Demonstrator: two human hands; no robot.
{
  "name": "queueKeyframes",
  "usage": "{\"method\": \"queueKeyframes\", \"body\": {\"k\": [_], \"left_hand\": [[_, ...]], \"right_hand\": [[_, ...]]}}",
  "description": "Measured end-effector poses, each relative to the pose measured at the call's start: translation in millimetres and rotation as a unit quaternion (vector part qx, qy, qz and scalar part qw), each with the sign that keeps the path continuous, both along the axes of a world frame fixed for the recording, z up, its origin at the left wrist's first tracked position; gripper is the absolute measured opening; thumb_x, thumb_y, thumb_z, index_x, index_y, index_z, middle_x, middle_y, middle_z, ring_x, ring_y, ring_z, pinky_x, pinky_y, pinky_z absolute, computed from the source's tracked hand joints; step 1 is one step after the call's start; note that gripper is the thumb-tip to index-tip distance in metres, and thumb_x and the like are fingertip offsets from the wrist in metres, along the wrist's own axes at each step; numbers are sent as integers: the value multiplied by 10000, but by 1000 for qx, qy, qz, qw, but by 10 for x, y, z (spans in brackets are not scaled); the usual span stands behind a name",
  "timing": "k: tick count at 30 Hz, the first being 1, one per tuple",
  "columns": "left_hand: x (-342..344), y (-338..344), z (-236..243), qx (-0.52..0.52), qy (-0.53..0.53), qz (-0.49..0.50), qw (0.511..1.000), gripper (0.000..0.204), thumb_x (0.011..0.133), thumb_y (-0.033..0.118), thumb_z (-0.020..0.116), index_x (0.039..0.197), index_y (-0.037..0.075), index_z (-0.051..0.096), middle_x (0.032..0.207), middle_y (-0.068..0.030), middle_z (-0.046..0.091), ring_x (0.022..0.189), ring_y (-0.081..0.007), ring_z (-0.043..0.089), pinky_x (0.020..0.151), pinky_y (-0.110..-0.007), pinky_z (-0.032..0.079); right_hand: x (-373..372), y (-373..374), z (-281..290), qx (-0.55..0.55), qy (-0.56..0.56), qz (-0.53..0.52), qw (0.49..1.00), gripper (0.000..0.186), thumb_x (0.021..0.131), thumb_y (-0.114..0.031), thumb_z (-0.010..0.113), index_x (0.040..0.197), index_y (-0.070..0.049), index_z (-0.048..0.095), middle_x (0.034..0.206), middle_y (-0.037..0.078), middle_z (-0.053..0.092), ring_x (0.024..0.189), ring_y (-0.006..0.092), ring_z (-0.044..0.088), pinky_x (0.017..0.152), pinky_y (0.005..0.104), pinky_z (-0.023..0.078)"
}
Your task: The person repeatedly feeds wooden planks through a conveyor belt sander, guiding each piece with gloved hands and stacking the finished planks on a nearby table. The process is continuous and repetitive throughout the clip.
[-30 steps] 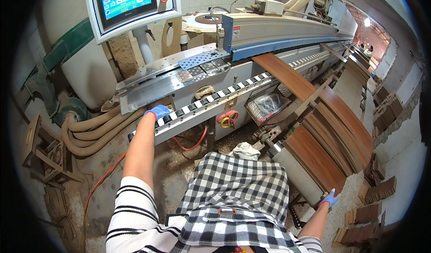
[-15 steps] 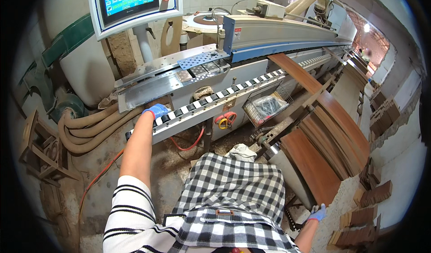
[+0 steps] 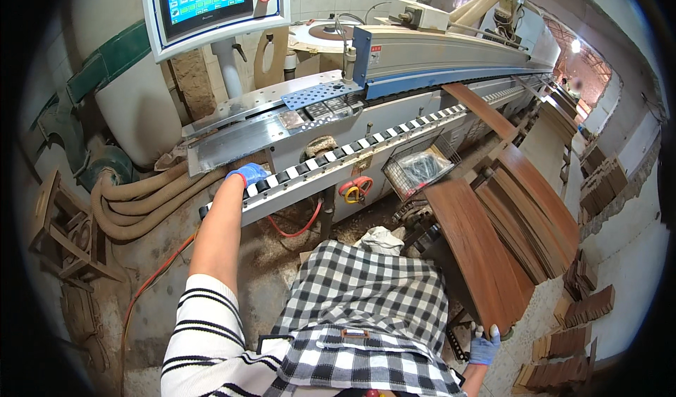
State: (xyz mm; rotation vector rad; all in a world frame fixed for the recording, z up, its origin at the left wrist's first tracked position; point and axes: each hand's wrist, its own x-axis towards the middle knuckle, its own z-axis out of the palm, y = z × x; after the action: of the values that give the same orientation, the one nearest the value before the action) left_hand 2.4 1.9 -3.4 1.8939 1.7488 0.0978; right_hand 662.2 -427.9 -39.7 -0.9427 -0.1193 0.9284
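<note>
Right grip (image 3: pixel 484 345) pinches a brown board (image 3: pixel 473 246) by its near end

The board slants, overlapping stacked boards (image 3: pixel 522 217) (its far end points toward a wire basket (image 3: pixel 445 153)). The blue-gloved left grip (image 3: pixel 251 174) lies on the roller rail (image 3: pixel 299 184); whether it is curled or spread, I cannot tell. Beyond runs a long blue-edged machine (image 3: pixel 451 58).

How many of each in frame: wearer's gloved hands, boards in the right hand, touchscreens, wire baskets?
Blue-gloved bare-forearmed hands: 2 (left hand, right hand)
Long reddish-brown flat wooden board in the right hand: 1
Rectangular touchscreen in a white-framed panel: 1
Rectangular metal wire basket: 1
Total: 5
</note>
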Motion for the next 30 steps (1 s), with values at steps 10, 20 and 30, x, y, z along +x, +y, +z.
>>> {"method": "queueKeyframes", "body": {"k": [10, 20, 30], "left_hand": [[-2, 7, -36, 6, 13, 12, 1000, 399, 842, 412, 485, 983, 62, 617, 947, -125, 629, 860, -272, 573, 777, -366, 434], [59, -51, 73, -12, 18, -16, 1000, 418, 844, 414, 458, 1035, 74, 609, 1032, -145, 617, 928, -302, 571, 823, -383, 426], [110, -34, 86, 6, 48, -19, 999, 417, 827, 414, 476, 1060, 92, 602, 1057, -150, 602, 973, -317, 561, 854, -394, 426]], "right_hand": [[-1224, 1393, 639, 20, 57, 218, 974, 273, 806, -202, 565, 1003, -18, 524, 766, 112, 617, 630, 217, 586, 761, 406, 497], [-2622, 1966, 1072, 26, -105, 652, 750, 511, 824, -392, 569, 1089, 43, 523, 802, 96, 619, 681, 150, 590, 639, 247, 470], [-2976, 2137, 1011, 97, -192, 730, 649, 525, 879, -414, 488, 1067, 74, 530, 771, 82, 598, 684, 142, 565, 662, 243, 454]]}}
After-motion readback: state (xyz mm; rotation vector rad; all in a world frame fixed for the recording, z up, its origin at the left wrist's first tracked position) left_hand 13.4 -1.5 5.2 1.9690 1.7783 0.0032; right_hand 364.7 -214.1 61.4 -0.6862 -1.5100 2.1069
